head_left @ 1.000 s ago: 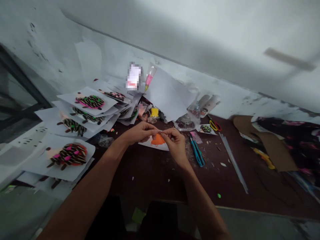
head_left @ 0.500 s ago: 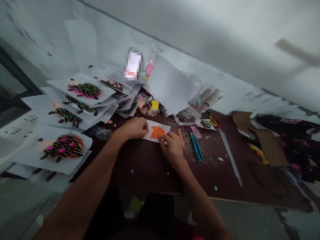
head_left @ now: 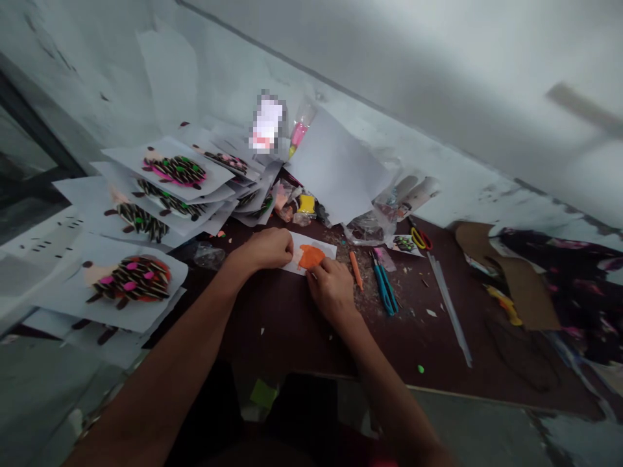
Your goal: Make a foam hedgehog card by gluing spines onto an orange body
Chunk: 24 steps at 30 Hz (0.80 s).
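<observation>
A small white card (head_left: 329, 250) lies on the dark table, with a flat orange patch of what looks like modelling clay (head_left: 310, 256) spread on its middle. Pale marks show left of the patch. My left hand (head_left: 272, 248) is closed over the card's left end, fingers curled and thumb hidden. From the lower right, my right hand (head_left: 333, 288) bends over the patch, its fingers drawn together at the orange edge. Whatever sits between those fingertips is hidden. An orange stick-like tool (head_left: 356, 270) rests just right of this hand.
Sheets with clay hedgehogs (head_left: 178, 170) are piled at left. Teal-handled pliers (head_left: 385, 285), scissors (head_left: 420, 237) and clear strips (head_left: 450, 311) lie at right. Behind are a yellow clay packet (head_left: 306, 204), a blank sheet (head_left: 335, 168) and a blurred phone-like screen (head_left: 267, 123).
My right fingers have shifted slightly left and down along the orange patch and curl more. My left hand stays at the card's left end. The whole view has shifted slightly.
</observation>
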Available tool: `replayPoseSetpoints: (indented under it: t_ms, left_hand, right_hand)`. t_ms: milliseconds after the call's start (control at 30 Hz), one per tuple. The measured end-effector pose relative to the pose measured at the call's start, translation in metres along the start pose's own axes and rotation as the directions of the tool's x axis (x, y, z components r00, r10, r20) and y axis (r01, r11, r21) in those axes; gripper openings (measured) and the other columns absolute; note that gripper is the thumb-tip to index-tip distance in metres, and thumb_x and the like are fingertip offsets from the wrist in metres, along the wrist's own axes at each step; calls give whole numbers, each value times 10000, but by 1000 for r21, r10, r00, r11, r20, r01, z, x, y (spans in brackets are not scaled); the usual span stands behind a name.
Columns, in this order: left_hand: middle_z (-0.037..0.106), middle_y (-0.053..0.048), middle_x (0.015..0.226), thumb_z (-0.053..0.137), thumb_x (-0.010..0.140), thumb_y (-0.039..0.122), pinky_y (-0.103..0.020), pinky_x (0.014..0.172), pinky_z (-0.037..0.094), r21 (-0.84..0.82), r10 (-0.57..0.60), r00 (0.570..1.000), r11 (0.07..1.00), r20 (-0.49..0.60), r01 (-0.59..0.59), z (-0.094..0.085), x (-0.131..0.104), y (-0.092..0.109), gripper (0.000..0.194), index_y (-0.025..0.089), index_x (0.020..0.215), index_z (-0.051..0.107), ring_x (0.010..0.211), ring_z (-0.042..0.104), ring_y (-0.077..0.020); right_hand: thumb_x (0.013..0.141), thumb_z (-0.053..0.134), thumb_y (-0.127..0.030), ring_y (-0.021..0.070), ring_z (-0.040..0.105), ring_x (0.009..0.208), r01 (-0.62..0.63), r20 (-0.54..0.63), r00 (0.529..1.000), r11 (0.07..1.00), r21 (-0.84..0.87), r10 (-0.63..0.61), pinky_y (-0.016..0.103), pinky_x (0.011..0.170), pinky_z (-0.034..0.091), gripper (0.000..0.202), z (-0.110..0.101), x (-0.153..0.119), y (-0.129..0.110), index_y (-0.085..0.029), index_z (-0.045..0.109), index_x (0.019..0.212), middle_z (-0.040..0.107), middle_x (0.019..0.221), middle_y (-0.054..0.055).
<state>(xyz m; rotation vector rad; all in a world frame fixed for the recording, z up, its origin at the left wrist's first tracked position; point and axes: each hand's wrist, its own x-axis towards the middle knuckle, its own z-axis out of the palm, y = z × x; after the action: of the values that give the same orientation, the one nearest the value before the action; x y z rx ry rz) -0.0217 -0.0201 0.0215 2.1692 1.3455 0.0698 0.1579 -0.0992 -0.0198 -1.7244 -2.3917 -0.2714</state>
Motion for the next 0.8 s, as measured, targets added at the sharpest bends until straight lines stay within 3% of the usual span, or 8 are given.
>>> replayPoseSetpoints:
  t_ms: [167, 500, 633, 800]
  left_hand:
    - [725, -83, 740, 557, 689, 183, -260, 624, 412, -5, -5, 1000, 1000, -4, 5, 1, 1, -1, 243, 196, 800, 772, 683, 621, -193]
    - [755, -89, 872, 573, 696, 189, -256, 659, 437, 7, -25, 1000, 1000, -6, 25, 0, 0, 0, 277, 204, 879, 780, 792, 662, -216]
    - [745, -80, 786, 566, 703, 187, -253, 638, 430, -3, -18, 1000, 1000, 3, 18, 0, 0, 0, 260, 197, 852, 778, 724, 651, -200]
    - [747, -93, 839, 566, 704, 185, -274, 648, 432, -3, -20, 1000, 1000, -3, 20, 1, 1, 0, 277, 191, 880, 780, 753, 653, -220]
  right_hand:
    - [968, 520, -259, 196, 543, 754, 9, -17, 1000, 1000, -12, -10, 329, 695, 332, 253, -3, -6, -2, -197, 721, 829, 633, 800, 72]
    - [954, 512, -192, 194, 533, 761, -14, -38, 999, 1000, -11, 14, 322, 681, 317, 244, -10, -21, -5, -209, 709, 1097, 634, 830, 71]
    - [925, 516, -166, 201, 519, 779, 6, -18, 1000, 1000, -20, -6, 328, 692, 323, 252, -9, -24, -8, -199, 705, 1089, 630, 862, 80]
    - [903, 503, -152, 205, 520, 798, 22, -12, 1000, 999, 27, -21, 331, 716, 345, 285, -8, -26, -11, -176, 700, 1108, 626, 878, 83]
